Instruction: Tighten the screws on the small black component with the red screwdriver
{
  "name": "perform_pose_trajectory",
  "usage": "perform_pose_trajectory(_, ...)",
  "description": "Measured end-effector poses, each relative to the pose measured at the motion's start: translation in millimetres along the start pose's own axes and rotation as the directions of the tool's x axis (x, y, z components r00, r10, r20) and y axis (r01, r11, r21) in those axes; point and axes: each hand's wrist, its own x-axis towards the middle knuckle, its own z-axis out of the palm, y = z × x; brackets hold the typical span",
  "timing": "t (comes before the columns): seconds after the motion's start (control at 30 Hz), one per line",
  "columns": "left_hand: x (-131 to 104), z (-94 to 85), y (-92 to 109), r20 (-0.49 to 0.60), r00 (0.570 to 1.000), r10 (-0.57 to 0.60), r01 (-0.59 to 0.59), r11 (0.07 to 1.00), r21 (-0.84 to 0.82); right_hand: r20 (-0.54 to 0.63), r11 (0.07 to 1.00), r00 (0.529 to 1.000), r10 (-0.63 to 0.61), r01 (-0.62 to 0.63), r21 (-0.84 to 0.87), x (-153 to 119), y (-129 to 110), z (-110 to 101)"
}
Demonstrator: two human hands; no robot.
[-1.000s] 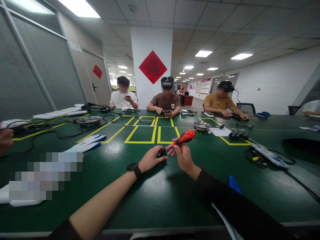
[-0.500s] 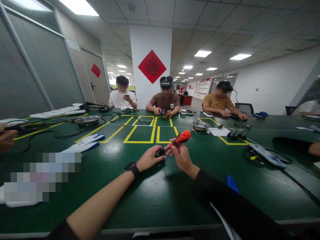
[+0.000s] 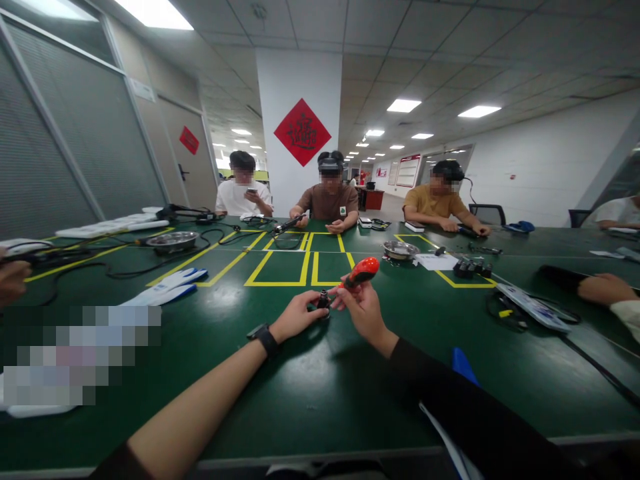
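Observation:
Near the middle of the green table [image 3: 295, 417], my left hand [image 3: 299, 316] pinches a small black cylindrical part [image 3: 324, 301] with a metallic top, held upright at the tabletop. My right hand [image 3: 364, 308] is closed around a screwdriver [image 3: 361, 272] with a red and black handle. The handle leans up to the right, and its lower end points toward the black part. My right fingertips are close beside that part. The screwdriver's tip is too small to make out, so I cannot tell whether it touches.
White-and-blue gloves [image 3: 175, 285] lie at left, near a metal bowl [image 3: 173, 241]. Another metal bowl [image 3: 400, 250], black blocks [image 3: 473, 268] and a white power strip [image 3: 533, 307] are at right. Yellow tape [image 3: 275, 284] marks the table. Several people sit around it.
My hands and the screwdriver hold nearly the same pose, with the handle slightly lower. Across the table, a person's hands have moved apart with a dark item. At right, another person's hand has come further in.

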Motion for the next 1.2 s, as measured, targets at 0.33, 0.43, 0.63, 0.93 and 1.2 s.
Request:
perform_pose_trajectory(0.33, 0, 0.3, 7, -0.026, 1.0, -0.007, 0.008, 0.999, 0.038, -0.082, 0.991, 0.994, 0.068, -0.058, 0.118, 5, -10, 4)
perform_pose_trajectory(0.43, 0, 0.6, 5, -0.033, 0.999, -0.002, 0.003, 0.999, 0.047, -0.048, 0.994, 0.997, 0.061, -0.056, 0.096, 5, -10, 4)
perform_pose_trajectory(0.63, -1, 0.0, 7, -0.045, 0.999, -0.002, 0.004, 0.999, 0.049, -0.075, 0.977, 0.988, 0.138, -0.123, 0.174, 9, -6, 3)
perform_pose_trajectory(0.93, -1, -2.1, 7, -0.029, 1.0, -0.007, 0.009, 0.997, 0.072, 0.017, 0.96, 0.989, 0.15, -0.149, 0.235, 12, -15, 1)
perform_pose_trajectory(1.2, -1, -3.7, 9, -0.039, 0.999, 0.018, -0.017, 0.999, 0.046, -0.064, 0.963, 0.984, 0.169, -0.151, 0.224, 12, -9, 1)
